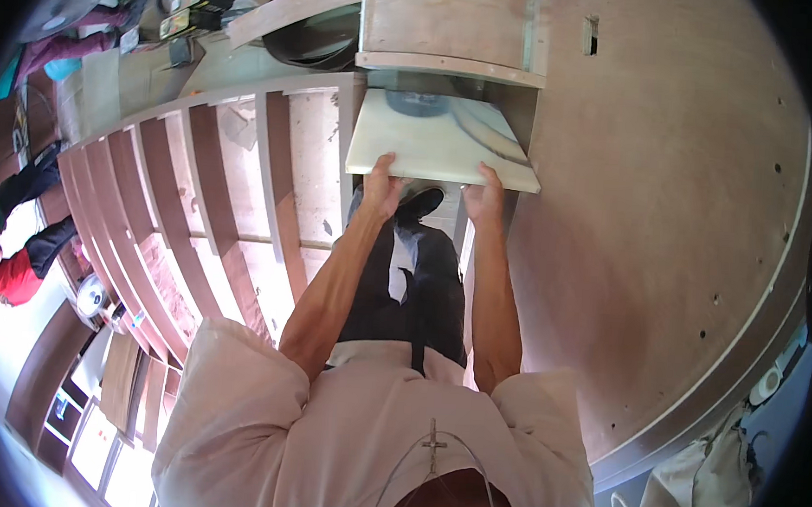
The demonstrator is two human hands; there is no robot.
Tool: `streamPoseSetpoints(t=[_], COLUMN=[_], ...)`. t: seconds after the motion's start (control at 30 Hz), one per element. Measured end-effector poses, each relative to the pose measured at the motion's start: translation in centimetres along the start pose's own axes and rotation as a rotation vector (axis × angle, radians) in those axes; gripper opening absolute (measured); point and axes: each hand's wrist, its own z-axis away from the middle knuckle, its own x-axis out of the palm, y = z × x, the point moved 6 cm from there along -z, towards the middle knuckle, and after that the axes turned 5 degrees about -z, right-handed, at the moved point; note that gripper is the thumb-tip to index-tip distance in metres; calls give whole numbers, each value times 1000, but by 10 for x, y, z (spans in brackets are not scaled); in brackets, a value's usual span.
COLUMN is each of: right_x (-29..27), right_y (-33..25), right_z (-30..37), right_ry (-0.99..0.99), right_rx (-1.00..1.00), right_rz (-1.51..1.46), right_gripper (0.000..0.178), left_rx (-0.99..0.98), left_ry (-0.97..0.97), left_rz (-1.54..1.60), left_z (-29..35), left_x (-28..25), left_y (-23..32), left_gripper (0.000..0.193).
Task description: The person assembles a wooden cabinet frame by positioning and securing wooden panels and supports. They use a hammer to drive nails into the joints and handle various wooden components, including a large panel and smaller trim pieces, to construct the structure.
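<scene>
A glossy cream slab with a grey, marble-like streak lies level in front of me, between the wooden sides of a narrow cabinet bay. My left hand grips its near edge left of the middle, thumb on top and fingers hidden underneath. Farther right along that same edge, my right hand holds it the same way. The slab's far edge reaches under the front rail of a wooden box section. Below the slab, my shoe shows between my hands.
On my left runs a curved wooden frame with several upright dividers. A broad plywood surface with small holes spans the right. Beyond the frame sits a round black basin. Other people are at far left; a cloth bag hangs lower right.
</scene>
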Motion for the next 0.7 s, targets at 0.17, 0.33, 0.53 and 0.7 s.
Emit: streamPoseSetpoints(t=[0.17,0.33,0.53,0.7], right_x=[15,16,32,47], right_y=[-7,-9,4,29], right_z=[69,134,213,222], right_ry=[-67,-66,-118,-185], right_rx=[-45,-75,-44,37], right_rz=[-29,58,73,127], right_gripper=[41,41,42,45], left_rx=[20,-6,53,69], left_ry=[-15,-45,-25,97], left_rz=[-6,41,50,103], left_z=[63,137,214,235], left_x=[12,12,-6,-35], left_y=[15,31,47,56], left_gripper=[35,37,34,31])
